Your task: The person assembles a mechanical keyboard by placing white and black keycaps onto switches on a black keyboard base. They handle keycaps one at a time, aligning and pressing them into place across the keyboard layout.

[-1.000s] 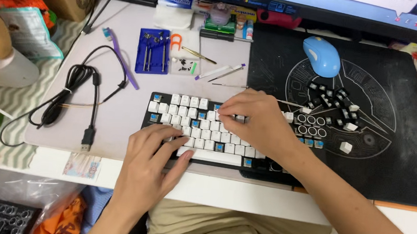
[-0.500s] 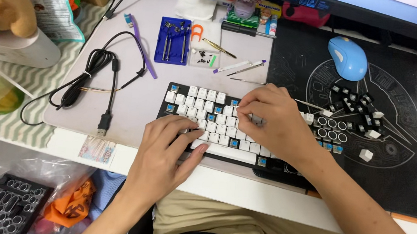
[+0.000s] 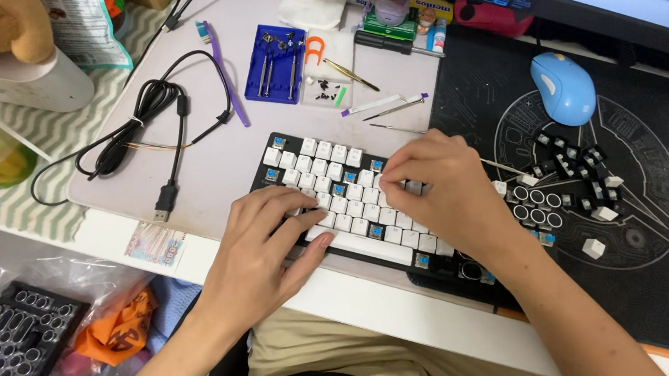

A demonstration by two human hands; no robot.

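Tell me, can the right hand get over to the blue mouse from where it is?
Probably yes. The right hand rests on the keyboard, and the blue mouse sits on the black mat up and to its right, with only loose keycaps lying off to the side.

Two bare hands work over one keyboard: a left hand [image 3: 264, 246] and a right hand [image 3: 448, 192]. One black mechanical keyboard with white keycaps [image 3: 334, 192], one blue computer mouse [image 3: 563, 88], one coiled black cable [image 3: 138, 127], one purple toothbrush [image 3: 221, 74], one blue rectangular tool tray [image 3: 276, 64].

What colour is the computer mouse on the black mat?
The mouse is light blue, seen in the head view.
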